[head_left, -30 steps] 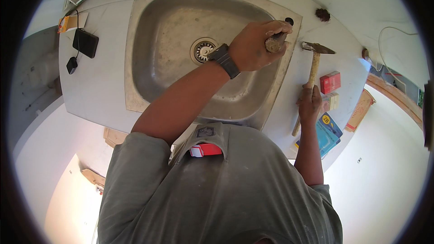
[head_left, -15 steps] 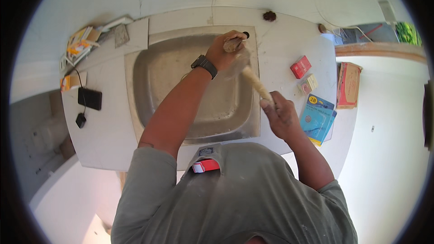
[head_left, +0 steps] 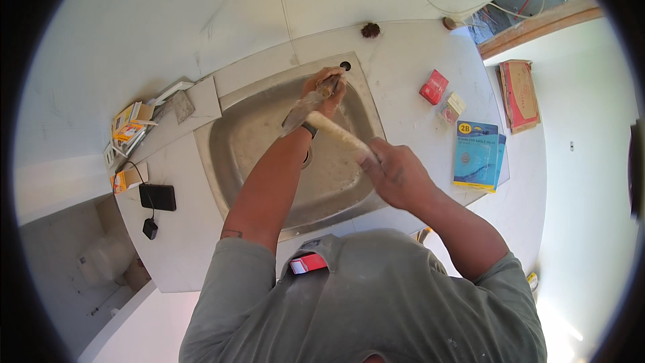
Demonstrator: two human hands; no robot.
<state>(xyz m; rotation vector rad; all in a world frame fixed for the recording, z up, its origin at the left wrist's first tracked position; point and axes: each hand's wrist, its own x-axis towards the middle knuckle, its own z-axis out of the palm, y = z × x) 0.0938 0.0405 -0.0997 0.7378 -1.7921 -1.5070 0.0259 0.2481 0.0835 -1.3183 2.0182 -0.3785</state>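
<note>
My right hand [head_left: 398,176] grips the pale wooden handle of a hammer [head_left: 339,137]. The hammer's grey metal head hangs over the sink, just in front of my left wrist, slightly blurred. My left hand [head_left: 311,81] is closed around a short brownish tool with a worn end [head_left: 328,86]; its kind is partly hidden by my fingers. That hand is at the far right part of the steel sink [head_left: 228,195], close to a round black hole [head_left: 345,66] in the sink's corner. A dark watch shows on my left wrist, half covered by the hammer head.
Right of the sink lie a red box [head_left: 434,87], a small cream box [head_left: 452,107] and blue flat packages [head_left: 476,156]. Left are a black device [head_left: 157,197] with a cable and opened cartons [head_left: 132,123]. A brown fibrous clump [head_left: 370,30] sits by the wall.
The hammer has swung left and nearer, its head now in front of my left wrist. My right hand has shifted left. The view has turned, and my left hand still grips the brownish tool.
</note>
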